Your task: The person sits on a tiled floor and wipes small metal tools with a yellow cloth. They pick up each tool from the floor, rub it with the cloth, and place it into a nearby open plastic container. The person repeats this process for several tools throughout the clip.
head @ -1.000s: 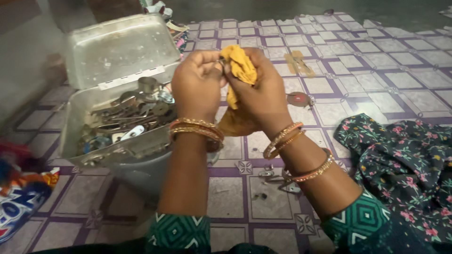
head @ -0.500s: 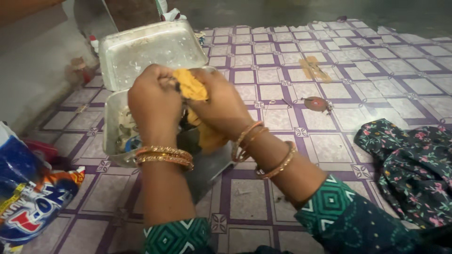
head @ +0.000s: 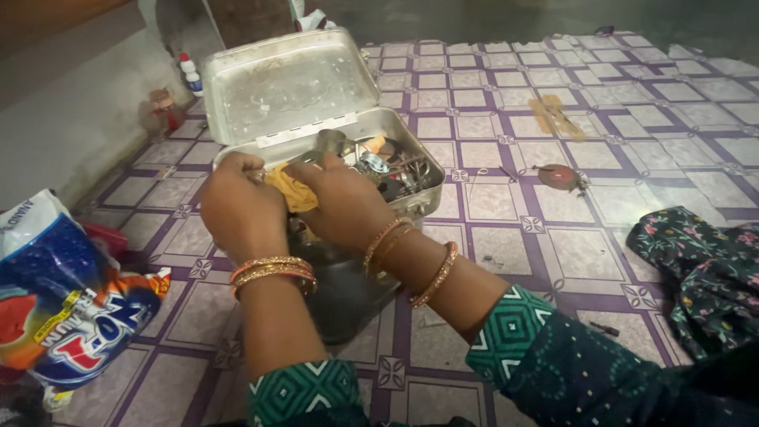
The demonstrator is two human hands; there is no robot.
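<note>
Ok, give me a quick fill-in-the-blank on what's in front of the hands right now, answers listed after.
1. Both hands, left hand and right hand, grip a crumpled ____ cloth.
2. The metal box behind the hands has its hinged lid standing ____.
3. The box holds a jumble of small ____ parts.
4. The floral fabric lies on the tiled floor to the person's ____.

Missing words: yellow; open; metal; right

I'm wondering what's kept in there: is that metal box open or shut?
Open. The silver metal box has its hinged lid tipped back, showing small metal bits inside.
</note>
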